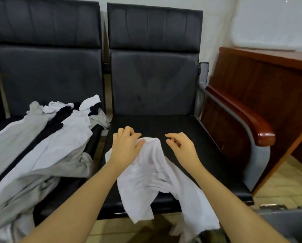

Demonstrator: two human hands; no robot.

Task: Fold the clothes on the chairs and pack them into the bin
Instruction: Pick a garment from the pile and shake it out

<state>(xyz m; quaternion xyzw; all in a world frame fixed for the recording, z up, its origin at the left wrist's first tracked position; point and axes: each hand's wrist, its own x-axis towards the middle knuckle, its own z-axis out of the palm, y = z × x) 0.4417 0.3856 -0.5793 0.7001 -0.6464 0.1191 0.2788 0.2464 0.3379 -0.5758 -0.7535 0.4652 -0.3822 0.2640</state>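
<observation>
White garment (157, 174) crumpled on the near half of the right chair's seat (190, 130), trailing over the front edge. Left hand (126, 146) on its far end, fingers curled with cloth bunched under thumb and fingertips; right hand (180, 146) just right of it, fingers loosely bent, apart, holding nothing. Pile of grey, white and dark clothes (41, 146) on the left chair.

Clothes pile (41, 146) cropped left; grey bin (287, 223) cropped bottom-right
</observation>
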